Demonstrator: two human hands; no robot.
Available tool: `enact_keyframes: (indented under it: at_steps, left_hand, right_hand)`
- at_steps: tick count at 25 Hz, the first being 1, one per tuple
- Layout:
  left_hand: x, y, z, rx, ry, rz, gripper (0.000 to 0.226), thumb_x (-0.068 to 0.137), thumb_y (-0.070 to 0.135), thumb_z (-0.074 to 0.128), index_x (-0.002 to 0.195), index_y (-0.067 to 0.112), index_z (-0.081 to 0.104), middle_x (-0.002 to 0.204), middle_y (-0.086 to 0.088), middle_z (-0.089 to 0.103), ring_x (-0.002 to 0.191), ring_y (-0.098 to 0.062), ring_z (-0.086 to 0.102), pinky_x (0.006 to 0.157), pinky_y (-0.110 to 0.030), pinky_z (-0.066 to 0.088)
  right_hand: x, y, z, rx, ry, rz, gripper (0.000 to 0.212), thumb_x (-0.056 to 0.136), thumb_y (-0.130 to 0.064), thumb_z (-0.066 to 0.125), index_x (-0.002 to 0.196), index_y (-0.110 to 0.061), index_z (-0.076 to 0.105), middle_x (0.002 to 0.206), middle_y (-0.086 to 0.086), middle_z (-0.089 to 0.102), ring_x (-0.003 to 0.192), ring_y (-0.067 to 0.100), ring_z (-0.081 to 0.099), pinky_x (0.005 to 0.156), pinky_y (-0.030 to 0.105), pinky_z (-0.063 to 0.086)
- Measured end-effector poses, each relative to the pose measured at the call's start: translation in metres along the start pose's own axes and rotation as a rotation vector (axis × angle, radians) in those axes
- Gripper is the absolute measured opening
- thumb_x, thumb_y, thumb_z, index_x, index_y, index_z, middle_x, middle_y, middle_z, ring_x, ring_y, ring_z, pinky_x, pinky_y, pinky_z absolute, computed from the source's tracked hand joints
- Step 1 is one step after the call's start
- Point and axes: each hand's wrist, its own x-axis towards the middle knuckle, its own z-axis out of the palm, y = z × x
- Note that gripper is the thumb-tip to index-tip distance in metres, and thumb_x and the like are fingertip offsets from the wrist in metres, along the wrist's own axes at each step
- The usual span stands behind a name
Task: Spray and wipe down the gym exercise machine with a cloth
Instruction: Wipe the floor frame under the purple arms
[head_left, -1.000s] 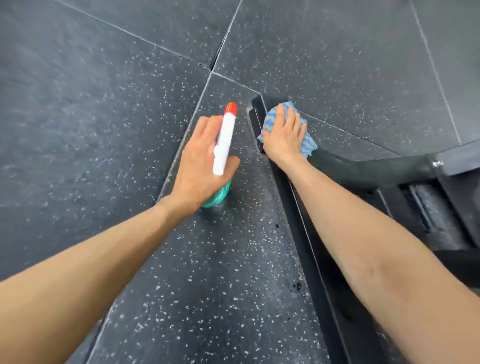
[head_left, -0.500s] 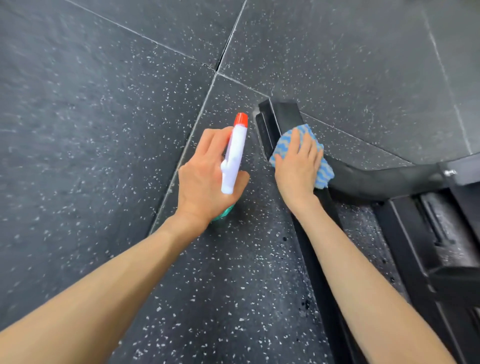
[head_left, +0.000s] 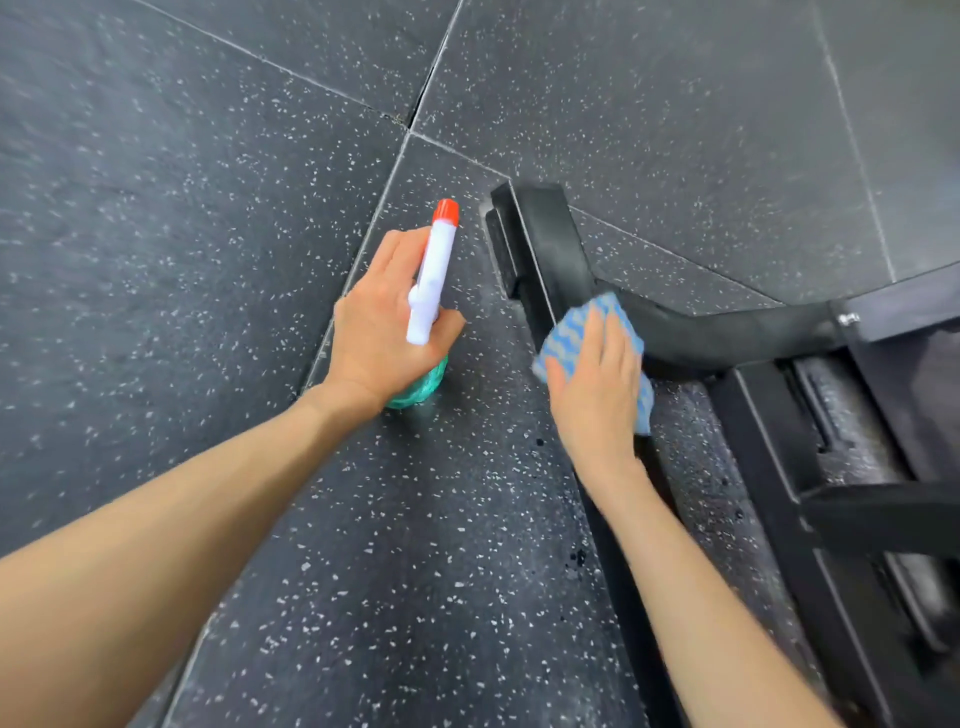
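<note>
**One bottle, one cloth, two hands at the machine's foot**

Head view: Two bare forearms reach in from 7 and 5 o'clock. The left hand (head_left: 384, 332), just left of centre at 10 o'clock, has its grip clenched around one white plastic spray bottle (head_left: 434, 275) with an orange-red nozzle tip and teal body. The nozzle points toward 12 o'clock.

The right hand (head_left: 597, 384), at 3 o'clock of centre, keeps its grip released. Its fingers lie flat, pressing one blue-and-white wavy-striped cloth (head_left: 576, 322) onto the one black metal machine frame (head_left: 550, 244). That frame runs from 12 down to 5 o'clock, with a curved bar branching toward 3 o'clock.

Beneath everything lies the black rubber floor (head_left: 208, 208), flecked white, where four seams meet at 12 o'clock.
</note>
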Motion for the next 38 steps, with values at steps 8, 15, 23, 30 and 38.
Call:
enact_keyframes:
  at_steps: [8,15,23,30,38]
  left_hand:
    - [-0.063,0.029,-0.004,-0.047,-0.172,0.117,0.042,0.071,0.015,0.051,0.111,0.003,0.058,0.092,-0.009,0.061,0.072,-0.030,0.061,0.068,-0.044,0.048]
    - [-0.126,0.069,0.003,-0.157,-0.518,0.162,0.046,0.072,0.027,0.049,0.115,0.010,0.052,0.084,-0.002,0.060,0.071,-0.027,0.059,0.071,-0.033,0.046]
    - [-0.148,0.104,0.008,-0.120,-0.704,0.456,0.052,0.069,0.028,0.047,0.111,0.000,0.056,0.100,-0.001,0.056,0.097,-0.017,0.047,0.080,-0.020,0.040]
    - [-0.177,0.145,0.053,0.257,-1.059,0.552,0.056,0.068,0.047,0.017,0.096,0.014,0.053,0.075,0.004,0.041,0.082,-0.034,0.055,0.065,-0.036,0.044]
    - [-0.177,0.138,0.040,0.146,-0.999,0.628,0.055,0.071,0.044,0.016,0.103,0.023,0.055,0.076,0.009,0.038,0.077,-0.029,0.055,0.060,-0.034,0.037]
  right_hand:
    - [-0.051,0.015,-0.022,-0.003,-0.162,0.123,0.075,0.083,-0.024,0.069,0.145,-0.008,0.030,0.153,0.012,0.026,0.141,0.031,0.022,0.115,0.046,0.016]
    - [-0.147,0.043,-0.042,0.025,-0.069,0.249,0.091,0.074,-0.027,0.079,0.145,-0.001,0.030,0.151,0.014,0.033,0.139,0.030,0.032,0.116,0.043,0.025]
    - [-0.261,0.097,-0.070,0.012,-0.139,0.392,0.096,0.078,-0.030,0.076,0.149,-0.004,0.018,0.155,0.011,0.024,0.144,0.029,0.021,0.118,0.045,0.013]
    - [-0.336,0.112,-0.084,0.061,-0.064,0.526,0.100,0.062,-0.025,0.088,0.143,0.000,0.035,0.149,0.011,0.037,0.135,0.027,0.036,0.113,0.038,0.018]
    - [-0.248,0.093,-0.070,-0.040,-0.055,0.343,0.093,0.066,-0.040,0.079,0.139,0.003,0.042,0.141,0.015,0.047,0.130,0.031,0.047,0.111,0.046,0.025]
